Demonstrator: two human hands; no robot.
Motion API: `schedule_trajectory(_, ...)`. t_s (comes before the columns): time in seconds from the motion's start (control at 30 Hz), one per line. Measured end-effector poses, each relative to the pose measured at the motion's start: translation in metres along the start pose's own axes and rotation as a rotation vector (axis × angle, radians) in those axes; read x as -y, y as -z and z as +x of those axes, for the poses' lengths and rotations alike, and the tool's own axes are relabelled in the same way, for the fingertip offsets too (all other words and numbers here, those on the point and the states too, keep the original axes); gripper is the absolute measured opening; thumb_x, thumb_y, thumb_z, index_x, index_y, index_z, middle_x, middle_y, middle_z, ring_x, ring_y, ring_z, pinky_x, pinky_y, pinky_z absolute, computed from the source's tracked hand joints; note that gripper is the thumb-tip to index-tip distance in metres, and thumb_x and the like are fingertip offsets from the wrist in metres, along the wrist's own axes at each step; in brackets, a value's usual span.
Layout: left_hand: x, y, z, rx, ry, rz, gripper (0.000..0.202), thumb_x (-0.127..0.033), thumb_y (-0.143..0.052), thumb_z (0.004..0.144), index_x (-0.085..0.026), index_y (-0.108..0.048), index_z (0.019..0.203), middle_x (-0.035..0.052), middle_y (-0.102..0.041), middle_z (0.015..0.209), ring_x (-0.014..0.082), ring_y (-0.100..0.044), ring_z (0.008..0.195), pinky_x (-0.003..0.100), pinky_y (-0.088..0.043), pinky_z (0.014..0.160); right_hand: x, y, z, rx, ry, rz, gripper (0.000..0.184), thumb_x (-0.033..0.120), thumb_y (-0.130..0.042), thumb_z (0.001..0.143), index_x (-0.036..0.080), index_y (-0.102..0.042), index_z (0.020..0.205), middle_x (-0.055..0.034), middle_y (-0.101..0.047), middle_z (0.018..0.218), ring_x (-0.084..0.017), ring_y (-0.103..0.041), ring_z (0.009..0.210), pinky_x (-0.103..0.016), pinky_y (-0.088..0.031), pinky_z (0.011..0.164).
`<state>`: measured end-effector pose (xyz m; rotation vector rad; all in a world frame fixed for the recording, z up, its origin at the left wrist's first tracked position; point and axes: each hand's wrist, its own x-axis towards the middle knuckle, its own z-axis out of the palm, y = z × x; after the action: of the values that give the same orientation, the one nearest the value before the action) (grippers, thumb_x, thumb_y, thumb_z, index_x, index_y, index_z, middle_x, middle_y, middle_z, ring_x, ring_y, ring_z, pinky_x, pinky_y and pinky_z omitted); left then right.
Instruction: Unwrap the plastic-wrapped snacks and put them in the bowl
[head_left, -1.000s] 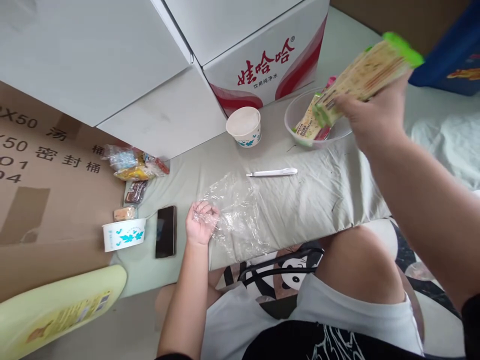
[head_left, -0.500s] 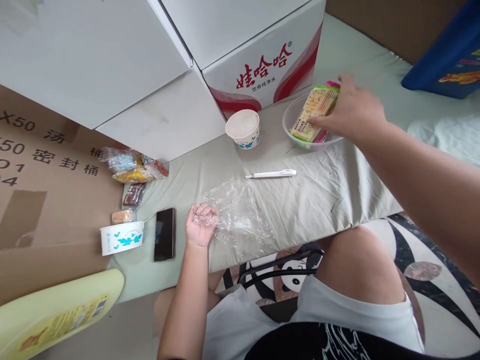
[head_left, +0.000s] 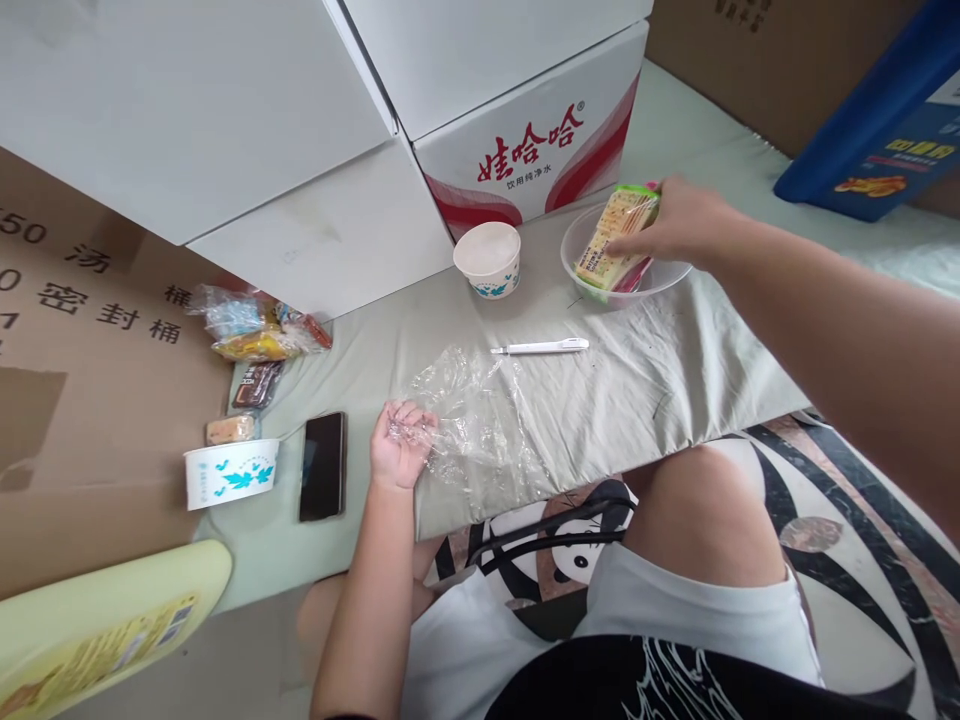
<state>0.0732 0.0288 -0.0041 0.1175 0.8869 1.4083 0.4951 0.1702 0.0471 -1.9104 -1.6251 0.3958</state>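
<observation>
My left hand (head_left: pixel 402 445) rests palm up on the pale cloth, fingers curled round the edge of a crumpled clear plastic wrap (head_left: pixel 480 425). My right hand (head_left: pixel 671 222) reaches to the clear plastic bowl (head_left: pixel 574 243) at the back and grips a green-edged cracker pack (head_left: pixel 611 243) that stands tilted inside it. A pink packet shows just behind the crackers. A white pen (head_left: pixel 541 347) lies on the cloth between the wrap and the bowl.
A paper cup (head_left: pixel 488 258) stands left of the bowl, before a white and red carton (head_left: pixel 525 140). At the left lie a black phone (head_left: pixel 323 465), another paper cup (head_left: pixel 229 473) and several snack packets (head_left: pixel 255 330). A blue box (head_left: pixel 874 140) is at the far right.
My right hand has come down from high on the right and set the cracker pack into the clear bowl. My left hand stays on the plastic wrap.
</observation>
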Motion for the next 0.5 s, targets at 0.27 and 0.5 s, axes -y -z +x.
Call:
schedule_trajectory(0.27, -0.002, 0.001, 0.001, 0.008, 0.029, -0.033, 0.031, -0.02, -0.045, 0.104, -0.02, -0.04, 0.073, -0.0081, -0.047, 0.062, 0.0061, -0.051, 0.05, 0.025, -0.057, 0.07, 0.03, 0.02, -0.01, 0.041, -0.112, 0.097, 0.092, 0.028, -0.093, 0.059, 0.008, -0.048, 0.137, -0.0123, -0.071, 0.108, -0.021, -0.066, 0.093, -0.04, -0.05, 0.079)
schedule_trajectory(0.5, -0.004, 0.003, 0.002, 0.01, 0.03, 0.0, 0.032, -0.02, -0.045, 0.104, -0.02, -0.038, 0.073, -0.0079, -0.047, 0.062, 0.0063, -0.049, 0.049, 0.026, -0.058, 0.069, 0.019, 0.009, 0.004, 0.005, -0.145, -0.191, 0.088, 0.058, -0.087, 0.063, -0.001, -0.059, 0.121, -0.0353, -0.048, 0.142, -0.05, -0.041, 0.139, -0.066, -0.033, 0.105)
